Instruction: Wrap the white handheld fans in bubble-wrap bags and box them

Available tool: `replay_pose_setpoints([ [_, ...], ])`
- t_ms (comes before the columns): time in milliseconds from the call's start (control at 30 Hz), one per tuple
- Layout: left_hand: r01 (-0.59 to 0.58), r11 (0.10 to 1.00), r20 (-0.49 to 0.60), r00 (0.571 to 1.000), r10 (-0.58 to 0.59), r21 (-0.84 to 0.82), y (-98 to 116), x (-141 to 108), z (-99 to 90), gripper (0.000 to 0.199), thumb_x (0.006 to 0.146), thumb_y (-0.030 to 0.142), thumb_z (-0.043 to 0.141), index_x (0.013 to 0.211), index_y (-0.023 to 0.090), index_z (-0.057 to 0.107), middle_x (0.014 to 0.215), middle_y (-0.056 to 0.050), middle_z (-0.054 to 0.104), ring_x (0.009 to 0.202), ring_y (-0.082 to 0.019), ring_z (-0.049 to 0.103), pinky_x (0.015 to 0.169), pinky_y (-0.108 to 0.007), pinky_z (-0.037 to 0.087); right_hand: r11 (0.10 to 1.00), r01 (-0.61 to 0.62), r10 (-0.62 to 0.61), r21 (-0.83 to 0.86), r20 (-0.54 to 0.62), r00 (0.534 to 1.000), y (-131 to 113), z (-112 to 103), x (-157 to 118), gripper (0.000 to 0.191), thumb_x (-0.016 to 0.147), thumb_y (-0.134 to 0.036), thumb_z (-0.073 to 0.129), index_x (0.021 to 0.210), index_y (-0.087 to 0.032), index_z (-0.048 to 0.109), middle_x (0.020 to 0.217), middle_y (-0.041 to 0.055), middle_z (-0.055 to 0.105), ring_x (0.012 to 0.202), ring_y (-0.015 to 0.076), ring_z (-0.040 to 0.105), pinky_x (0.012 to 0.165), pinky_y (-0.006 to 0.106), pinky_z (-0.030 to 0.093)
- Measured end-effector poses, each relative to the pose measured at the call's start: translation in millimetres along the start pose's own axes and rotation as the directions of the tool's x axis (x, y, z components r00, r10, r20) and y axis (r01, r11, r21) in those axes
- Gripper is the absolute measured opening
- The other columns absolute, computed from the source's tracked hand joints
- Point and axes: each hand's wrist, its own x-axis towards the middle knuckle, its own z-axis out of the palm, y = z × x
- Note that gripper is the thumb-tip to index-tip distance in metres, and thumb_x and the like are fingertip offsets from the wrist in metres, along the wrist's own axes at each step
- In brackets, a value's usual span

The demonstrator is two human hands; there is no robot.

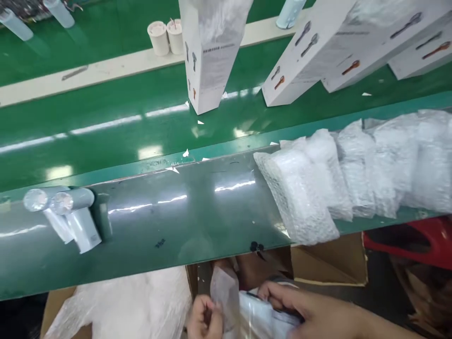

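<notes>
At the bottom edge, my left hand (205, 318) is closed in a pinch on the rim of a translucent plastic bag (226, 294). My right hand (300, 303) grips a smooth light blue appliance (252, 310) with dark parts, at the mouth of the bag. How far it sits inside is hard to tell, since the frame cuts off its lower part. Two light blue hair-dryer-shaped appliances (79, 221) lie at the left of the green bench (176, 226).
Several bubble-wrapped packs (303, 197) lean in a row on the right. White printed boxes (215, 61) stand on the green conveyor (116, 113) behind. Below are a carton of plastic bags (137, 301), an open cardboard box (330, 259) and a red stool-like object (423, 240).
</notes>
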Motion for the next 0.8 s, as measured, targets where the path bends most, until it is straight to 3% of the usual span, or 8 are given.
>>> replay_pose_setpoints([
  [133,-0.220,0.975,-0.112,0.970,0.218,-0.012,61,-42,-7.1,0.038,0.075,0.055,0.065,0.071,0.022,0.046,0.060,0.002,0.049,0.057,-0.014,0.049,0.057,-0.025,0.041,0.973,0.040,-0.074,0.229,0.144,0.987,-29,23,1,0.083,0.047,-0.022,0.083,0.119,-0.041,0.045,0.075,-0.0086,0.055,0.055,0.0102,0.048,0.050,0.020,0.035],
  [233,-0.356,0.933,0.043,0.933,0.358,-0.051,106,-77,-13.2,0.031,0.078,0.048,0.064,0.089,0.021,0.054,0.072,-0.001,0.060,0.064,-0.014,0.054,0.062,-0.024,0.044,0.944,0.127,-0.192,0.305,0.192,0.963,-57,41,-2,0.107,0.047,-0.023,0.086,0.139,-0.030,0.032,0.079,-0.0057,0.058,0.060,0.0095,0.053,0.055,0.019,0.040],
  [367,-0.465,0.883,0.272,0.842,0.465,-0.068,141,-104,-17.0,0.026,0.071,0.036,0.071,0.085,0.016,0.061,0.077,-0.003,0.064,0.069,-0.014,0.057,0.065,-0.024,0.045,0.909,0.261,-0.326,0.325,0.165,0.931,-92,57,-25,0.074,0.059,-0.029,0.084,0.125,-0.018,0.051,0.095,0.0013,0.060,0.077,0.0103,0.059,0.066,0.018,0.045],
  [433,-0.489,0.866,0.185,0.846,0.500,-0.105,148,-108,-16.2,0.023,0.072,0.034,0.069,0.080,0.015,0.061,0.073,-0.002,0.063,0.067,-0.013,0.056,0.064,-0.023,0.044,0.921,0.276,-0.321,0.276,0.133,0.938,-102,61,-42,0.064,0.063,-0.029,0.082,0.120,-0.017,0.055,0.098,0.0022,0.062,0.079,0.0113,0.060,0.067,0.019,0.047],
  [533,-0.550,0.810,-0.096,0.834,0.543,-0.202,155,-109,-11.8,0.019,0.076,0.033,0.066,0.080,0.016,0.058,0.069,0.001,0.059,0.061,-0.010,0.053,0.061,-0.021,0.043,0.931,0.261,-0.277,0.254,0.030,0.960,-111,64,-63,0.064,0.066,-0.026,0.080,0.123,-0.019,0.052,0.106,0.0050,0.062,0.078,0.0134,0.064,0.066,0.023,0.051],
  [633,-0.664,0.723,-0.236,0.746,0.623,-0.189,164,-112,-5.0,0.018,0.078,0.032,0.065,0.083,0.017,0.057,0.072,0.002,0.059,0.063,-0.009,0.053,0.062,-0.021,0.045,0.926,0.262,-0.244,0.271,-0.099,0.965,-118,66,-76,0.059,0.068,-0.027,0.079,0.121,-0.021,0.053,0.118,0.0080,0.057,0.076,0.0147,0.067,0.062,0.026,0.055],
  [733,-0.784,0.621,-0.149,0.617,0.773,-0.025,176,-119,-2.7,0.012,0.084,0.029,0.059,0.088,0.017,0.060,0.077,0.000,0.062,0.068,-0.011,0.056,0.065,-0.022,0.046,0.919,0.261,-0.229,0.297,-0.137,0.964,-124,67,-82,0.061,0.070,-0.027,0.077,0.124,-0.024,0.049,0.118,0.0072,0.058,0.070,0.0143,0.068,0.060,0.027,0.057],
  [800,-0.869,0.476,-0.015,0.479,0.878,0.132,185,-124,-6.8,0.011,0.088,0.026,0.055,0.091,0.018,0.062,0.081,-0.002,0.064,0.072,-0.012,0.059,0.068,-0.024,0.047,0.916,0.261,-0.229,0.305,-0.137,0.964,-128,66,-84,0.062,0.070,-0.024,0.076,0.125,-0.024,0.047,0.109,0.0056,0.061,0.066,0.0149,0.068,0.059,0.029,0.059],
])
